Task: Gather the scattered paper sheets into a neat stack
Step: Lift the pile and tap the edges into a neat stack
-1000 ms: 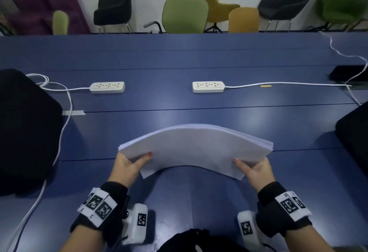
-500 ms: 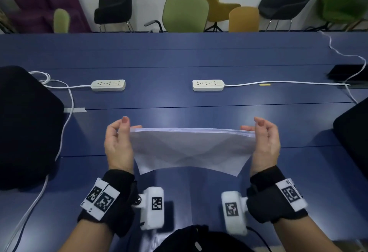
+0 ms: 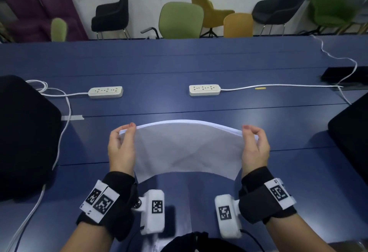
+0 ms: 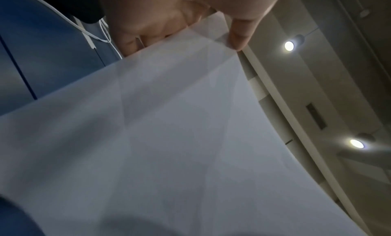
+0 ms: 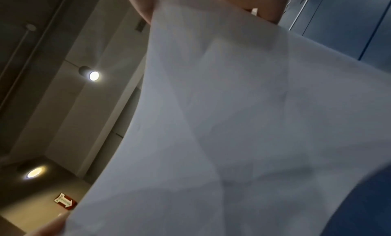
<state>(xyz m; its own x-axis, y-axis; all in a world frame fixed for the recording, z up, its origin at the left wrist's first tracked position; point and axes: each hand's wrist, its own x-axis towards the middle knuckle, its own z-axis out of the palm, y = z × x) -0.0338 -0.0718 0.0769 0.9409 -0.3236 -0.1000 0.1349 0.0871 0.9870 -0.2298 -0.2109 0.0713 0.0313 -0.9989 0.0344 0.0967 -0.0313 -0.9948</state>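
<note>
A stack of white paper sheets (image 3: 187, 148) stands nearly upright above the blue table (image 3: 179, 68), its top edge bowed upward. My left hand (image 3: 121, 144) pinches the stack's left edge, thumb on the near face. My right hand (image 3: 255, 144) pinches the right edge the same way. In the left wrist view the paper sheets (image 4: 169, 139) fill the frame below my fingers (image 4: 239, 37). The right wrist view shows the paper sheets (image 5: 243, 122) with overlapping sheet outlines showing through. The sheets' bottom edge hangs just above the table.
Two white power strips (image 3: 105, 92) (image 3: 204, 89) with cables lie on the table beyond the paper. Dark chair backs stand at the left (image 3: 23, 138) and right (image 3: 350, 138) edges. Several chairs line the far wall.
The stack went from lying curved and flat in both hands to standing on edge. Its top edge now bows upward, and both hands hold its sides slightly lower and nearer.
</note>
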